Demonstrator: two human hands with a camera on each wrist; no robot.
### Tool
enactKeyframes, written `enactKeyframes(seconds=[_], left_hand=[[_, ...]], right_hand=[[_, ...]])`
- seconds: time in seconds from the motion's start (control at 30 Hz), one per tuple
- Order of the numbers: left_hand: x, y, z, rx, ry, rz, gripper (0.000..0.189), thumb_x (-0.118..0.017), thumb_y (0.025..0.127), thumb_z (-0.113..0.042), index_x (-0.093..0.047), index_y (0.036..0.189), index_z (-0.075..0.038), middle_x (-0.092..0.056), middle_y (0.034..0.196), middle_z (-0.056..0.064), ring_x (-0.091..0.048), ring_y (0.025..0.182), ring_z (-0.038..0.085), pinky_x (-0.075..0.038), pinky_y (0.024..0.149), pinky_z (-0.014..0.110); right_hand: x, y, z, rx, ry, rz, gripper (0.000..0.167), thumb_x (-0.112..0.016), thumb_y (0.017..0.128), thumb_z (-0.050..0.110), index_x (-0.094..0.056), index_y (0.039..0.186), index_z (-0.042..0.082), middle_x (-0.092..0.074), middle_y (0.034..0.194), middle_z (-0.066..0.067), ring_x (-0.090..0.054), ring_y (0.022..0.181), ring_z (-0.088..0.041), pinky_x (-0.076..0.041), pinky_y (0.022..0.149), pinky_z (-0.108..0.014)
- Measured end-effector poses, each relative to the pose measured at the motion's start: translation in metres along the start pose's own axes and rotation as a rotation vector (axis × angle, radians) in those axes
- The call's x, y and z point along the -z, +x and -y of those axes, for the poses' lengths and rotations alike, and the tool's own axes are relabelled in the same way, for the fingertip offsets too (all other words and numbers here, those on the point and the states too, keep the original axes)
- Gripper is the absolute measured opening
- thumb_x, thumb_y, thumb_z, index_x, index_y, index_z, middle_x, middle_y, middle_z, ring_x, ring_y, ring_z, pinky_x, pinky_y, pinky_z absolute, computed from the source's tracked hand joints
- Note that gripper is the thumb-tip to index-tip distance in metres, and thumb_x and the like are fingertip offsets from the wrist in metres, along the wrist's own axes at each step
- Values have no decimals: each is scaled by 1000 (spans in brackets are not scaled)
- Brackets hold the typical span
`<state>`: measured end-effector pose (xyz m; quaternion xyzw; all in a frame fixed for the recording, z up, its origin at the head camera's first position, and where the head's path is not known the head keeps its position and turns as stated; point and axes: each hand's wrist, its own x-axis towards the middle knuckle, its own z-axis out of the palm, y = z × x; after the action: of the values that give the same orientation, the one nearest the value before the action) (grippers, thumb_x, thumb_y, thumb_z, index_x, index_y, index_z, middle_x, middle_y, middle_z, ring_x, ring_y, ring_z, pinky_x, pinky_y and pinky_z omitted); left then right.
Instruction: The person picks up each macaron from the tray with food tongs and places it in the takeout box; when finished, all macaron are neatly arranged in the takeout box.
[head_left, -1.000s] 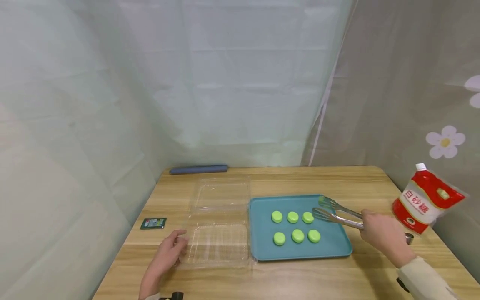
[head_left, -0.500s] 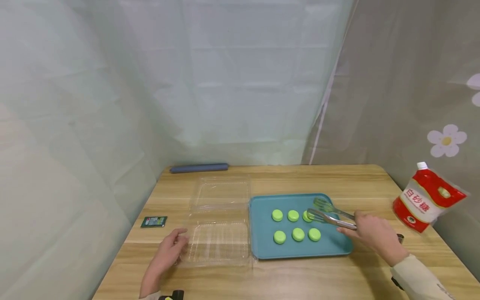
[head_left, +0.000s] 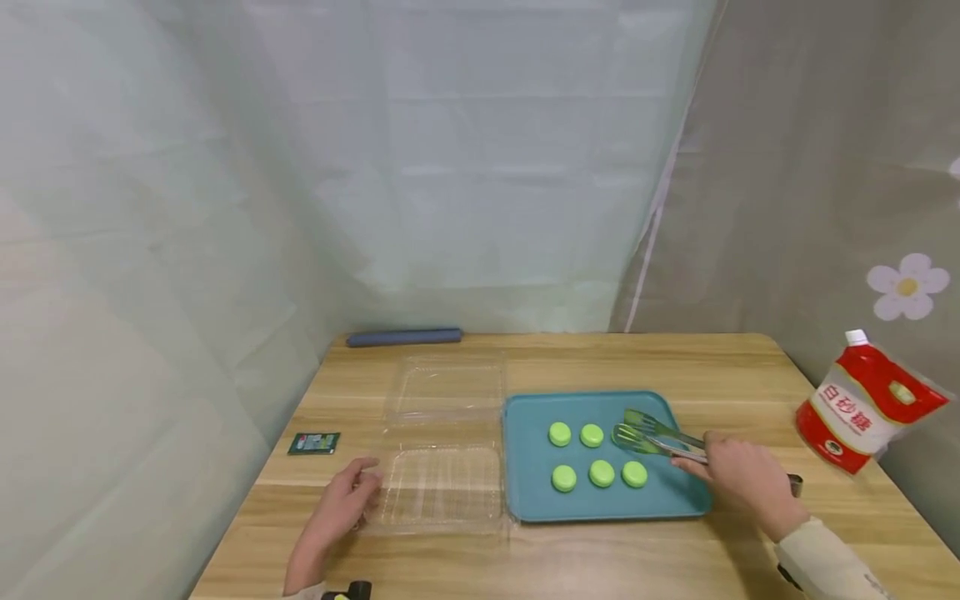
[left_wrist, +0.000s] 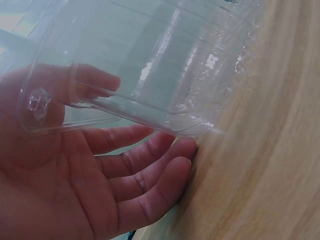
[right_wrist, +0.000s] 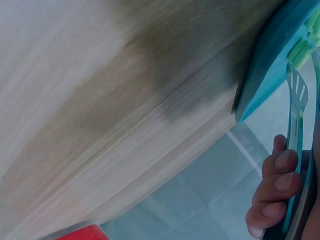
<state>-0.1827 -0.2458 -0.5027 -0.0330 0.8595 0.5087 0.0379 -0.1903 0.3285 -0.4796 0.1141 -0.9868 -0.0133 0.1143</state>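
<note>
My right hand (head_left: 750, 479) grips metal serving tongs (head_left: 667, 440) with slotted ends, also seen in the right wrist view. The tong ends are at the back-right green macaron (head_left: 617, 437) and partly cover it; firm contact is hard to tell. Several other green macarons (head_left: 602, 473) lie in two rows on a teal tray (head_left: 525, 500). My left hand (head_left: 341, 504) holds the left edge of a clear hinged plastic container (head_left: 442, 487), which lies open. In the left wrist view, the thumb shows through the plastic and the fingers (left_wrist: 150, 195) curve below the rim.
A red-and-white sugar bag (head_left: 858, 408) stands at the table's right side. A small dark green packet (head_left: 313, 443) lies left of the container, and a rolled blue-grey item (head_left: 405, 337) along the back edge. Cloth curtains (head_left: 487, 167) close off the back and sides.
My right hand has moved left, bringing the tongs to the back-right macaron, and the tong ends have come closer together. My left hand stays at the container's edge.
</note>
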Motion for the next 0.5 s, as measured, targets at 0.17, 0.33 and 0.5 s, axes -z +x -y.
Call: enactKeyframes(seconds=[0.17, 0.33, 0.5], left_hand=[[-2, 1, 2, 4, -9, 1, 42, -52, 103, -11, -48, 138, 12, -64, 94, 11, -60, 74, 21, -47, 52, 27], [-2, 1, 0, 16, 8, -1, 43, -50, 104, -13, -48, 138, 12, -65, 95, 11, -60, 76, 21, -49, 56, 29], [-1, 0, -2, 15, 8, -7, 42, -51, 104, -13, -49, 138, 12, -65, 96, 11, -60, 76, 21, -49, 54, 29]], right_hand=[[-2, -2, 1, 19, -38, -43, 54, -73, 84, 57, -44, 69, 13, -32, 54, 2, -34, 44, -13, -32, 38, -30], [-2, -1, -2, 26, -45, -43, 54, -73, 84, 58, -45, 70, 13, -32, 54, 2, -34, 44, -14, -32, 38, -32], [2, 2, -4, 22, -29, -24, 54, -70, 85, 61, -46, 72, 14, -34, 56, 2, -35, 46, -15, -33, 39, -33]])
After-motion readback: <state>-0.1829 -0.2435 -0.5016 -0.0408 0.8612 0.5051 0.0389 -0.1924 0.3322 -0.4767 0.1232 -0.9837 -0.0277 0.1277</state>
